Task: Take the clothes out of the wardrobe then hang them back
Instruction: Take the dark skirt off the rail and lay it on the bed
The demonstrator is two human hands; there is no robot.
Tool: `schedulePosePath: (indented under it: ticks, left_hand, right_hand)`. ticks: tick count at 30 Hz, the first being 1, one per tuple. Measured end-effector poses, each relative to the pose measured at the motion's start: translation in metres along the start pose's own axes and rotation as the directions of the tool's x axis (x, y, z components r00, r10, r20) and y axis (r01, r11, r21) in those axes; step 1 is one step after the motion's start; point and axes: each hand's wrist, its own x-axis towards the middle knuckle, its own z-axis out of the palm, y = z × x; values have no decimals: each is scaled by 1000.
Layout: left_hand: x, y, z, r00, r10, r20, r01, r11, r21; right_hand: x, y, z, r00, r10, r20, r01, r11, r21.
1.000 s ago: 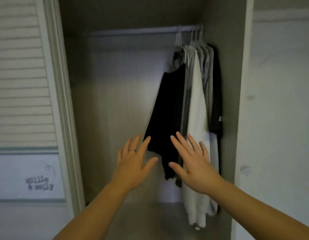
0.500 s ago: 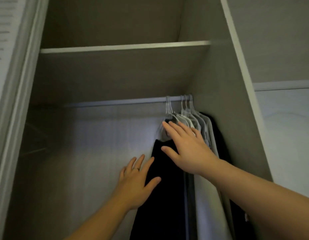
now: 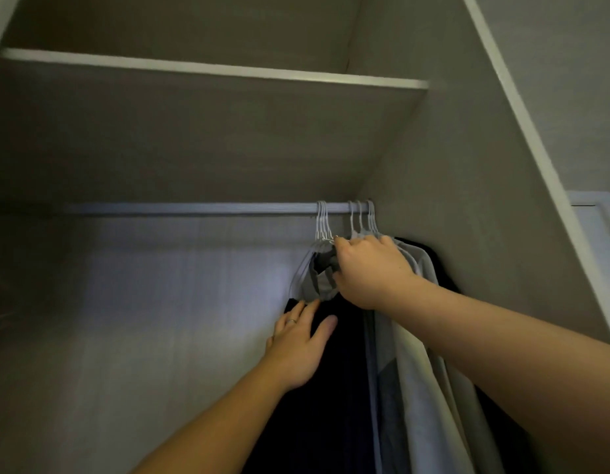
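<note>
Inside a pale wardrobe (image 3: 433, 159), clothes (image 3: 420, 371) hang bunched at the 3 o'clock end of the rail (image 3: 194, 208). The right hand (image 3: 368, 271) grips the front hanger (image 3: 321, 224); at its 7 o'clock, the straight-fingered left hand (image 3: 296, 347) rests on a black garment (image 3: 331, 405).

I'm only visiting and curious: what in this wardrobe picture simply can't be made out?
1. Head view: which of the hangers the right hand grips; its curled fingers and a grey collar cover the spot.
2. Head view: hems of the black garment and white garment, cut off by the bottom edge.
3. Head view: the top of the shelf, seen only from below.
</note>
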Motion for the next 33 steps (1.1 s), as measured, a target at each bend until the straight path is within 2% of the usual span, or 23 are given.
schedulePosePath:
  ticks: [2,3,5,6,7,8,10,12,14,18,26,33]
  left_hand:
    - [8,-2,4,999,34,3,-34,997,-75]
    - [11,-3,5,998,55,2,-54,992,-110]
    - [13,-8,5,997,80,-5,-80,981,-178]
    - [13,-11,4,996,88,-9,-88,975,-202]
    - [13,-14,3,995,97,-15,-98,970,-222]
    - [12,-18,0,994,104,-18,-105,966,-236]
    - [12,-24,-7,993,120,-19,-121,962,-244]
    - [14,-30,-13,992,129,-7,-126,960,-250]
    - [14,-35,-17,991,132,16,-123,957,-262]
    - [10,-40,-21,989,148,28,-133,946,-294]
    - [4,-43,-27,983,148,112,-118,964,-240]
    - [4,-45,-29,980,168,105,-138,959,-248]
  right_hand:
    - [3,-4,-4,1000,-14,-10,14,1000,-17]
    - [6,-6,-7,1000,0,6,0,1000,28]
    - [20,-9,-6,990,112,81,-129,962,242]
    - [26,-10,-6,973,191,131,-228,888,400]
    - [32,-11,-7,946,265,188,-325,754,571]
    - [37,-14,-8,915,311,256,-395,564,725]
    - [43,-18,-10,853,297,430,-486,152,860]
    - [50,-24,-12,809,230,541,-547,-43,836]
    - [60,-28,-9,765,175,620,-601,-152,785]
    - [76,-35,-2,714,119,690,-651,-250,717]
    - [87,-48,22,743,317,590,-497,-330,803]
    - [88,-55,16,771,402,493,-425,-250,870]
